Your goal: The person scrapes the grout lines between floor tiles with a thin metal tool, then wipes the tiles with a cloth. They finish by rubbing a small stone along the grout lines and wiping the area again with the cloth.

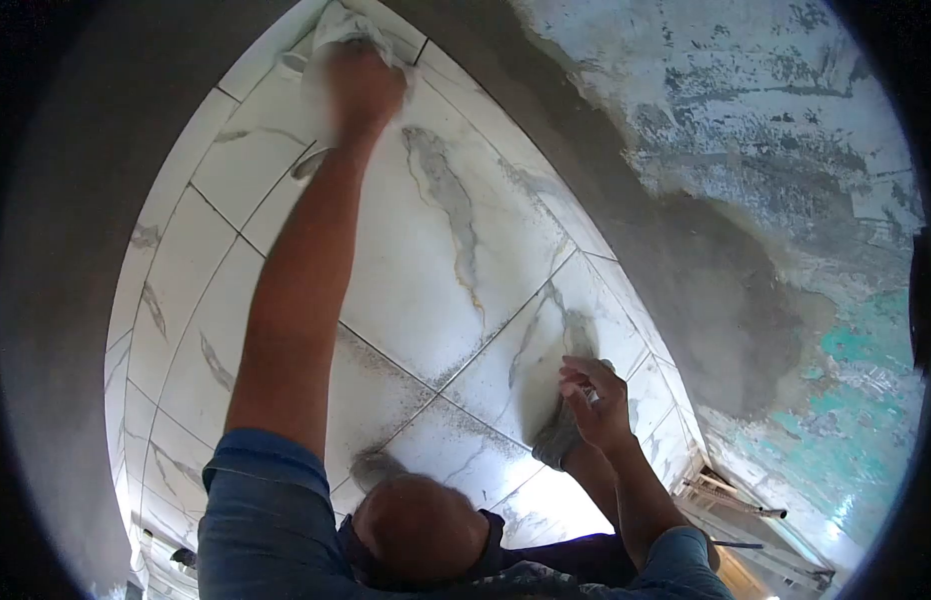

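Observation:
My left hand [366, 90] is stretched far ahead, closed around a crumpled white cloth [354, 28] against the tiles in the far corner. Motion blurs part of this hand. White marble-look tiles [396, 250] with grey veins spread beneath it, with dark joints between them. My right hand [598, 400] hangs at the lower right beside my foot in a grey shoe or sock [558, 435]. Its fingers are loosely bent and apart, and nothing shows in them. My bare knee [421, 530] is at the bottom middle.
A grey plastered wall [716, 290] rises on the right, with peeling blue and green paint [856, 370] above. Another grey wall [66, 250] stands on the left. Dark grit [386, 375] lies on the tiles near the middle. Wooden pieces [711, 490] lie at the lower right.

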{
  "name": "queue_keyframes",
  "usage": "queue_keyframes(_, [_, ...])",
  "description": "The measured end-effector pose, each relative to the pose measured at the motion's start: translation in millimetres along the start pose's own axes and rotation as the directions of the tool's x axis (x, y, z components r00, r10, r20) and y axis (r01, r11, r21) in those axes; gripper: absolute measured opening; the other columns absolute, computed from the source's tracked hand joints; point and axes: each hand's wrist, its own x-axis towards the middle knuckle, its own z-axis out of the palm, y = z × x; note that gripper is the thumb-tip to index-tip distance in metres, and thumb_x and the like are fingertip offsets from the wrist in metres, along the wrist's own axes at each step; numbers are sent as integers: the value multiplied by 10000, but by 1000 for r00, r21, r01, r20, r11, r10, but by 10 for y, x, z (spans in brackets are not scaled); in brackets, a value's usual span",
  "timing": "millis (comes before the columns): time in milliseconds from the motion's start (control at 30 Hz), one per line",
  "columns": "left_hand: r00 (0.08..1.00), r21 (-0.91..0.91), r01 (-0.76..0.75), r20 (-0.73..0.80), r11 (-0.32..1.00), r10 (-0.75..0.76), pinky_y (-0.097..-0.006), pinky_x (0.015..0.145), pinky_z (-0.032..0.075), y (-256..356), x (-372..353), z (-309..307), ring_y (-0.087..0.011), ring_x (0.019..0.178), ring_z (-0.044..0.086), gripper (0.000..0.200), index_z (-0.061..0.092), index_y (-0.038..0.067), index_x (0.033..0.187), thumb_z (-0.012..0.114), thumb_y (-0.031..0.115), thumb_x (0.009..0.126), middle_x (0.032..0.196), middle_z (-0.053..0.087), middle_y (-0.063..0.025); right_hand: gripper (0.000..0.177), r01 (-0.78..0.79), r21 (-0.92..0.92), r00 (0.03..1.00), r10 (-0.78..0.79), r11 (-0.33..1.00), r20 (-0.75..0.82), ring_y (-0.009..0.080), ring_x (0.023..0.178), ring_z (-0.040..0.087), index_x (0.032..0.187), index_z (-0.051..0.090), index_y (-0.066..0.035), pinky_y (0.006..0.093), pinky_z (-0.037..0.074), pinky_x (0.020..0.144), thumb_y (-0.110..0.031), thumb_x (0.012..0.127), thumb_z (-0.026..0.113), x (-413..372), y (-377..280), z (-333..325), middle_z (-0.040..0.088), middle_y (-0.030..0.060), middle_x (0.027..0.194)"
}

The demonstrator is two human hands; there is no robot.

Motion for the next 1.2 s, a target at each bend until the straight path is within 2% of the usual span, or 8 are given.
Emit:
queue_keyframes(167, [955, -316, -276, 21, 908, 297, -442, 889, 399, 940, -1443, 172, -325, 1029, 517, 361, 604, 22, 1029, 654, 192, 715, 1048, 602, -155, 327, -40, 70, 990, 49, 997, -136, 215, 859, 639, 1158, 596, -8, 325, 506, 778, -165, 874, 635, 164, -30, 236, 650, 157, 974])
queue_keyframes(233, [907, -835, -58, 185, 547, 379, -446, 952, 381, 1357, -1956, -57, -348, 1061, 506, 428, 590, 32, 1135, 653, 103, 718, 1094, 590, -182, 332, 20, 142, 972, 14, 990, -234, 233, 869, 637, 1145, 594, -1, 328, 499, 796, -214, 892, 624, 266, -68, 341, 646, 157, 971])
queue_keyframes(367, [958, -888, 67, 185, 454, 219, -440, 925, 412, 1440, -2234, -959, -359, 1029, 528, 419, 591, 23, 1138, 639, 64, 724, 1115, 581, -190, 439, -5, -262, 775, -162, 965, -610, 275, 1034, 575, 1264, 489, -13, 358, 501, 814, -259, 914, 588, 363, -137, 273, 567, 172, 1153])
queue_keyframes(533, [988, -926, 63, 111, 373, 107, -427, 959, 399, 926, -2276, -1393, -397, 1095, 502, 486, 539, -5, 1206, 644, 63, 736, 1163, 557, -214, 734, 6, 605, 975, 129, 796, -178, 336, 1226, 440, 1460, 239, -110, 392, 499, 853, -250, 866, 648, 1056, -592, 572, 445, 152, 1347])
queue_keyframes(667, [951, -793, 121, 265, 597, 159, -386, 1016, 374, 386, -2130, -1381, -306, 1208, 489, 548, 485, -13, 1262, 701, 110, 774, 1277, 526, -191, 447, 516, 36, 788, -458, 856, -412, 257, 1053, 572, 1151, 627, -128, 352, 444, 917, -73, 712, 690, 2062, -1068, 1089, 625, 89, 1127])
queue_keyframes(800, [992, -500, 117, 90, 858, -83, -377, 1056, 340, -547, -2155, -1545, -295, 1239, 470, 473, 486, -14, 1299, 618, 74, 853, 1328, 511, -167, 431, 409, -648, 660, -699, 642, -276, 275, 1289, 387, 1191, 618, -206, 465, 338, 1022, -263, 766, 662, 2786, -1291, 1498, 423, 59, 1408])
queue_keyframes(1100, [999, -87, 22, 29, 996, -19, -449, 1040, 360, -1405, -3002, -1288, -338, 1251, 441, 480, 498, -16, 1277, 584, 279, 907, 1341, 487, -170, 533, 57, -717, 881, -372, 695, -291, 323, 1246, 430, 1305, 519, -210, 523, 343, 1008, -374, 808, 619, 2367, 388, 1034, 437, 98, 1399])
queue_keyframes(1200, [1000, -58, -17, -3, 998, 17, -451, 1040, 357, -1417, -3007, -1289, -343, 1251, 436, 490, 503, -22, 1268, 582, 302, 909, 1340, 484, -175, 457, -468, -510, 869, 273, 722, -412, 328, 1165, 513, 1239, 561, -117, 436, 406, 979, -239, 800, 601, 980, 1302, 269, 568, 167, 1231])
